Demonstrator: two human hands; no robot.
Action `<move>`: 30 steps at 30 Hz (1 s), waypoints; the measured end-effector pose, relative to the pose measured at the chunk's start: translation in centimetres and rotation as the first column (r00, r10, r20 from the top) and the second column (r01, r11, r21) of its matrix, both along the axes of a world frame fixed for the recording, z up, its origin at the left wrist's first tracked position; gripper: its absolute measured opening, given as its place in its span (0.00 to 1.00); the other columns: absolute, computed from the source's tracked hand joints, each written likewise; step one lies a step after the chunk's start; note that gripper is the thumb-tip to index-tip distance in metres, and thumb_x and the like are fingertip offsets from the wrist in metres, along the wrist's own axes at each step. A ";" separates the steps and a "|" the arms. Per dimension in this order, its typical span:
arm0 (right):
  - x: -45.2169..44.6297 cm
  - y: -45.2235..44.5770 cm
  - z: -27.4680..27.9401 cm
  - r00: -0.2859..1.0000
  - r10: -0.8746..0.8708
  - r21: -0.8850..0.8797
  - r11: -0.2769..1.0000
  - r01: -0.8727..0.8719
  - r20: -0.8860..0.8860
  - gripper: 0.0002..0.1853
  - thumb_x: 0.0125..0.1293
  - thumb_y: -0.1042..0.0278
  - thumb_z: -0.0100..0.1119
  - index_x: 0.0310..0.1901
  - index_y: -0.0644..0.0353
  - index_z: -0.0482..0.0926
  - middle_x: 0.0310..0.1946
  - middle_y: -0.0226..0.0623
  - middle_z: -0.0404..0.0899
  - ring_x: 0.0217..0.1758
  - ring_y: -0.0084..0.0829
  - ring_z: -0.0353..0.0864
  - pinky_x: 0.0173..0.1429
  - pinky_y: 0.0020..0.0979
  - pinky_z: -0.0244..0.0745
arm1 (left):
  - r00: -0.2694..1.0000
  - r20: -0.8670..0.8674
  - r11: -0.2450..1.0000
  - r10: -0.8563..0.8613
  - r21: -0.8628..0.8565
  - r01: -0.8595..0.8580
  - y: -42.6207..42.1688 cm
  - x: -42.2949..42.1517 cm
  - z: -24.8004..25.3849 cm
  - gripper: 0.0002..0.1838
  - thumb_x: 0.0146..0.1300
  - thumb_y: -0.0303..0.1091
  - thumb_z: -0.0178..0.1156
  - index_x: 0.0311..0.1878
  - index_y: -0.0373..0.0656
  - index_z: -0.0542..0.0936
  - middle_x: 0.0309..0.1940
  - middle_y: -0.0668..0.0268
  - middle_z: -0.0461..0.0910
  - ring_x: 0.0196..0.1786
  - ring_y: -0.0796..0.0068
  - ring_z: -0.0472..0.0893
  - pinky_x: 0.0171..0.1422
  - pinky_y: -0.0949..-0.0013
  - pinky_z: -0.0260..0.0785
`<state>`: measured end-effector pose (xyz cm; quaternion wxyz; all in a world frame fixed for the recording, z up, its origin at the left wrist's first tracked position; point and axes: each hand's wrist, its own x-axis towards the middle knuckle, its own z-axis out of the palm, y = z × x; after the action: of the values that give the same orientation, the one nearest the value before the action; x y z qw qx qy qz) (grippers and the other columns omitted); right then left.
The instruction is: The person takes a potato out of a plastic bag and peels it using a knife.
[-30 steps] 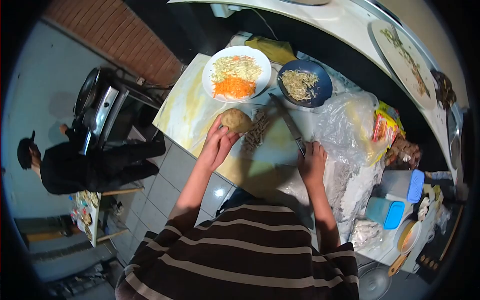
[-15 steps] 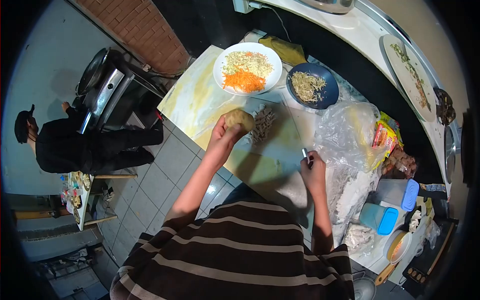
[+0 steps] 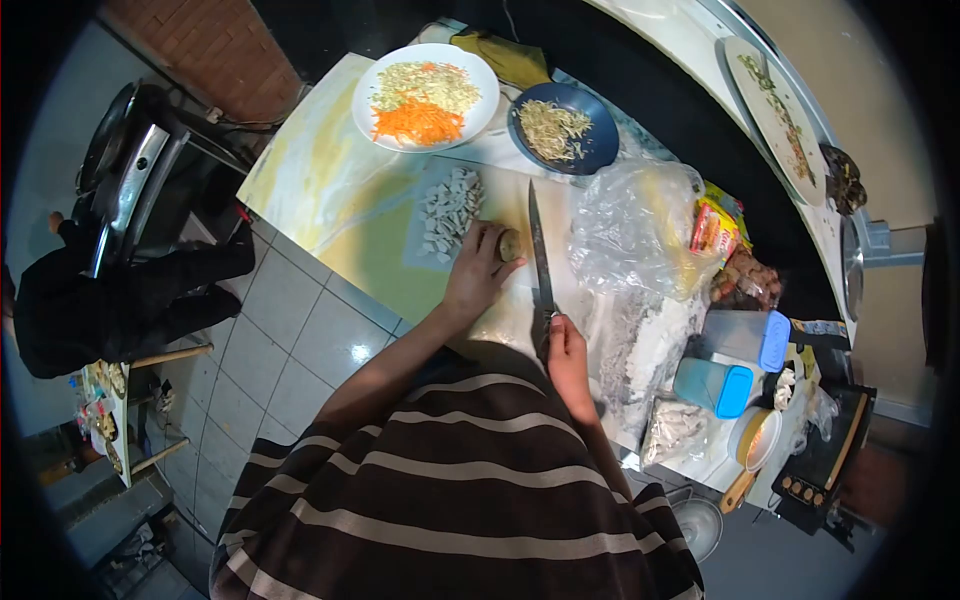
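Observation:
My left hand [image 3: 478,275] is wrapped round a brown potato [image 3: 510,246], which is down at the cutting board. In my right hand [image 3: 567,360] is the handle of a long knife [image 3: 539,240]; its blade points away from me, just right of the potato. Small pale chopped pieces [image 3: 452,212] lie on the board beyond my left hand. Farther back, a white plate [image 3: 365,112] holds shredded orange and pale vegetables. A dark blue plate [image 3: 601,135] of sprouts stands to its right.
A clear plastic bag [image 3: 630,225] lies right of the knife. Lidded containers [image 3: 705,388] and a handled pan [image 3: 755,440] stand at the right. A long plate [image 3: 775,120] rests on the upper shelf. Another person in black [image 3: 75,300] is at the far left, near a stove.
The potato has come down from the air to the board in my left hand. The knife's blade, hardly visible half a second ago, now extends beside it. The view has shifted.

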<state>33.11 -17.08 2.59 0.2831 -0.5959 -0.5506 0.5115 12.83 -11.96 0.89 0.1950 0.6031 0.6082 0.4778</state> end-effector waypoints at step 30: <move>0.2 -1.2 -0.1 0.796 0.224 0.141 0.923 -0.359 0.562 0.10 0.76 0.62 0.52 0.49 0.59 0.71 0.29 0.52 0.83 0.29 0.57 0.84 0.30 0.53 0.76 | 0.961 0.268 0.997 0.066 0.011 -0.071 -2.7 -1.6 -2.8 0.28 0.58 0.31 0.75 0.61 0.40 0.76 0.57 0.59 0.75 0.37 0.71 0.75 0.45 0.69 0.77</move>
<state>33.28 -18.25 2.53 0.1054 -0.5832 -0.7507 0.2917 11.20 -14.65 -1.93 0.2527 0.5136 0.5918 0.5676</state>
